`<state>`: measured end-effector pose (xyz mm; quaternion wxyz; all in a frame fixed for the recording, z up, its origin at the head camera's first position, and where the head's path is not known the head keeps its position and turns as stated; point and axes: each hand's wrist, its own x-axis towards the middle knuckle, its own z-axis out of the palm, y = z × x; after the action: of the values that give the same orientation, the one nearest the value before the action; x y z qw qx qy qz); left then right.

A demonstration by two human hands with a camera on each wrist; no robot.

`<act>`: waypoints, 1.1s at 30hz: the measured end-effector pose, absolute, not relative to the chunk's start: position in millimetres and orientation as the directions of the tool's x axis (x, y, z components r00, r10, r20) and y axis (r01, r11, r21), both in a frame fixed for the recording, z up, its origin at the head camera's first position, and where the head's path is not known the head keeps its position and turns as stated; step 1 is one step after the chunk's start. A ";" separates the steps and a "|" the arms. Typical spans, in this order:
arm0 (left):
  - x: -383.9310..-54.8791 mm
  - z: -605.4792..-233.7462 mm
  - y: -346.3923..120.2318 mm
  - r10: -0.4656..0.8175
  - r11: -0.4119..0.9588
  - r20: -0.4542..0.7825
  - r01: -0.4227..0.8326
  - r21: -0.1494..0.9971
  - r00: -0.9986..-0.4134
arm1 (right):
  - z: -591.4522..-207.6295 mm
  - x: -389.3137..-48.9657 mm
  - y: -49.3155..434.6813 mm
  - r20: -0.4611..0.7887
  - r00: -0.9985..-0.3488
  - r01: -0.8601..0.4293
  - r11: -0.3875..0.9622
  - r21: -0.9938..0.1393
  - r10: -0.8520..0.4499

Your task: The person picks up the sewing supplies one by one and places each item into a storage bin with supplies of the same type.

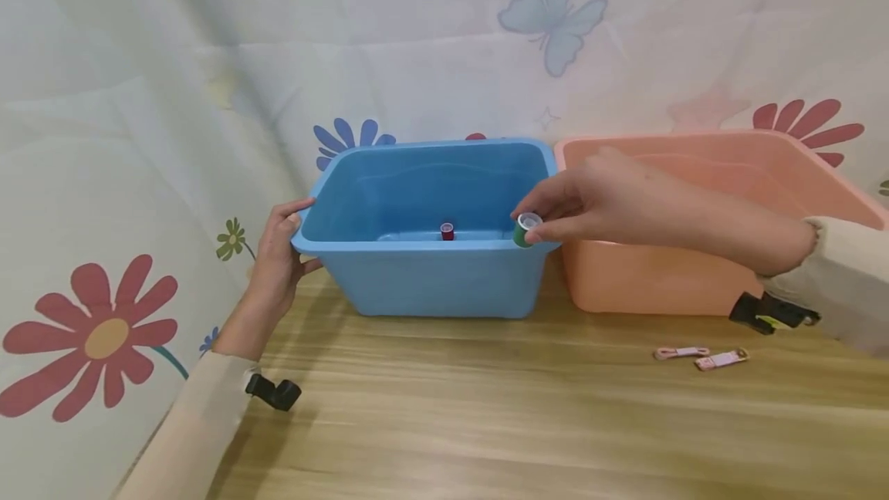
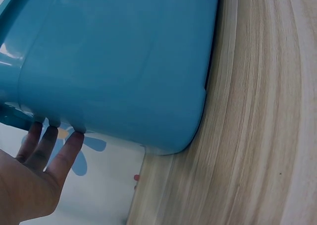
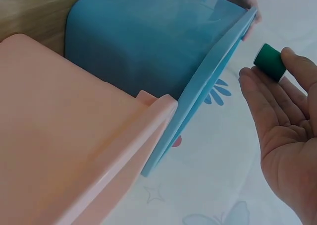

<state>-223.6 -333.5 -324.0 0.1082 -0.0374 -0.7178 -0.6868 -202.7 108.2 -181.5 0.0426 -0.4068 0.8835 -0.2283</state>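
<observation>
Pinching the small green cylindrical spool with pale ends [image 1: 522, 238] between the thumb and fingers of your right hand [image 1: 590, 195], you have it out at the fingertips, to the left of your palm and close to upright, one pale end facing up. The head view sets it against the near right corner of the sky-blue rectangular plastic tub [image 1: 430, 284]; the right wrist view shows it raised above the rim and apart from it, though you cannot tell whether it is over the opening or just outside that corner. That offset is likely what matters most: the middle of the opening lies to the spool's left and a little farther from you. Your right hand is clearly the nearer one, its forearm crossing above the peach-coloured plastic tub [image 1: 653, 280]. At the opposite end, your left hand [image 1: 278, 253] grips the blue tub's rim, with fingertips touching the wall below it. Inside, a small red spool with a pale top [image 1: 447, 234] stands upright on the floor, left of the green one. Two folded pink strips [image 1: 722, 359] lie on the wood-grain bench [image 1: 451, 407] in front of the peach tub.
</observation>
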 end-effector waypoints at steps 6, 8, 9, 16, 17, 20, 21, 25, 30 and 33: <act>-220.7 -324.4 -333.0 -0.094 0.061 0.189 0.184 0.981 -0.977 | -181.2 -208.3 104.1 0.077 -0.666 -0.691 0.575 -0.439 -0.742; -220.4 -324.3 -333.1 -0.095 0.062 0.191 0.186 0.981 -0.977 | -180.0 -211.9 102.0 0.077 -0.665 -0.695 0.578 -0.428 -0.742; -220.8 -324.1 -332.8 -0.095 0.063 0.192 0.187 0.980 -0.977 | -179.2 -214.5 101.3 0.081 -0.665 -0.699 0.580 -0.419 -0.743; -224.2 -324.0 -330.2 -0.089 0.071 0.190 0.184 0.980 -0.978 | -176.6 -238.3 93.9 0.140 -0.652 -0.732 0.571 -0.371 -0.745; -224.1 -324.3 -329.9 -0.090 0.074 0.188 0.181 0.981 -0.978 | -176.5 -241.6 92.2 0.146 -0.652 -0.734 0.570 -0.369 -0.744; -223.4 -325.4 -329.3 -0.090 0.074 0.185 0.178 0.981 -0.979 | -176.5 -249.5 86.9 0.148 -0.658 -0.729 0.575 -0.370 -0.739; -222.9 -325.5 -329.2 -0.089 0.075 0.186 0.179 0.981 -0.979 | -177.0 -251.8 85.2 0.152 -0.654 -0.733 0.571 -0.370 -0.741; -221.7 -326.7 -328.8 -0.085 0.063 0.196 0.191 0.980 -0.977 | -179.8 -259.9 80.5 0.157 -0.638 -0.745 0.552 -0.375 -0.754; -222.2 -325.6 -327.6 -0.084 0.053 0.204 0.200 0.978 -0.975 | -181.2 -269.6 77.4 0.175 -0.624 -0.761 0.541 -0.358 -0.762; -223.6 -323.9 -327.3 -0.081 0.054 0.207 0.203 0.978 -0.975 | -179.3 -276.4 74.0 0.190 -0.621 -0.767 0.539 -0.347 -0.761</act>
<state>-223.6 -327.3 -323.9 0.1034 -0.0425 -0.7185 -0.6864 -276.4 74.0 -179.3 -0.0081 -0.4354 0.8772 -0.2019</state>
